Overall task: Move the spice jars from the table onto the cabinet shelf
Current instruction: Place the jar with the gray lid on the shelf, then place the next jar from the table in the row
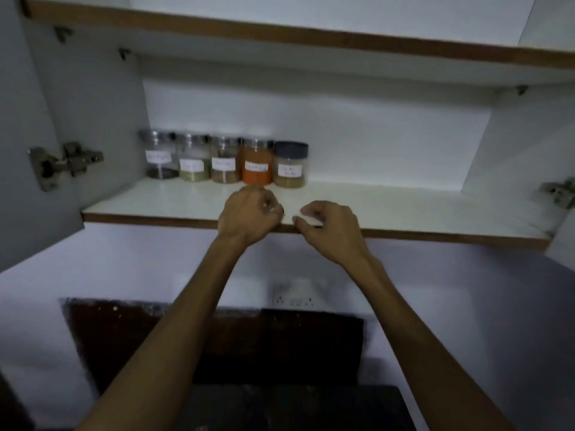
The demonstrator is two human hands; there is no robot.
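Several labelled spice jars stand in a row at the back left of the white cabinet shelf (404, 209): a dark-filled jar (159, 158), a green one (193, 161), a brown one (224, 163), an orange one (257, 164) and a tan one with a dark lid (290, 164). My left hand (249, 214) hovers at the shelf's front edge just below the orange jar, fingers curled, holding nothing. My right hand (329, 227) is beside it at the same edge, fingers loosely bent and apart, also holding nothing. Neither hand touches a jar.
The cabinet's left door (40, 119) stands swung out with a metal hinge (67, 161); another hinge (557, 191) is at the right. An upper shelf (280, 34) runs overhead. Below are a wall socket (295, 295) and a dark counter (280, 409).
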